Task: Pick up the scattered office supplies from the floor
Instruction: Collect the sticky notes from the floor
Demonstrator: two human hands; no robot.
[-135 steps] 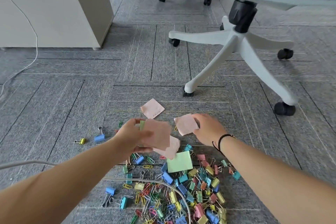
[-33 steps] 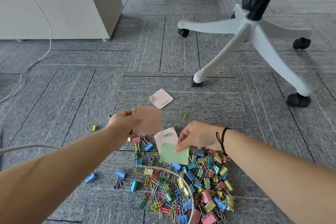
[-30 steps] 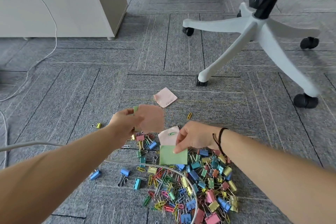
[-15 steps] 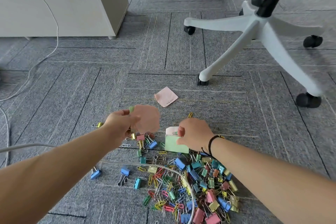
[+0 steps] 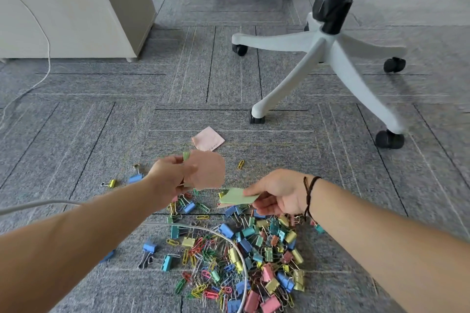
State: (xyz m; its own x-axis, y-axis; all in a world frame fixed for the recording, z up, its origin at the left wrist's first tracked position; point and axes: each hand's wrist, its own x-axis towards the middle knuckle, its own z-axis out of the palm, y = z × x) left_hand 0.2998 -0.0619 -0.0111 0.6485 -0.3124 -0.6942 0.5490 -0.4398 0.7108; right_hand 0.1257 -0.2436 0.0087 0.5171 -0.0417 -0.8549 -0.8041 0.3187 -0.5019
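Your right hand [image 5: 279, 192] has its fingers [image 5: 250, 192] pinched on a green sticky note [image 5: 237, 197], with a pink edge showing just under it, so it may carry two sheets. The note is lifted off the floor [image 5: 76, 134] and lies nearly flat, its long side pointing toward your left hand [image 5: 169, 175]. That hand's fingers pinch a small stack of pink notes [image 5: 207, 170], upright, with a strip of green at the back. Take the stack as your landmark: the green note hangs just beside it, lower and to the right, not touching. The likely next move is a short carry up and left to join them. One pink note [image 5: 208, 138] lies on the carpet just beyond the stack, nearer your left hand. The heap of binder clips and paper clips [image 5: 241, 256] lies on your side of the stack.
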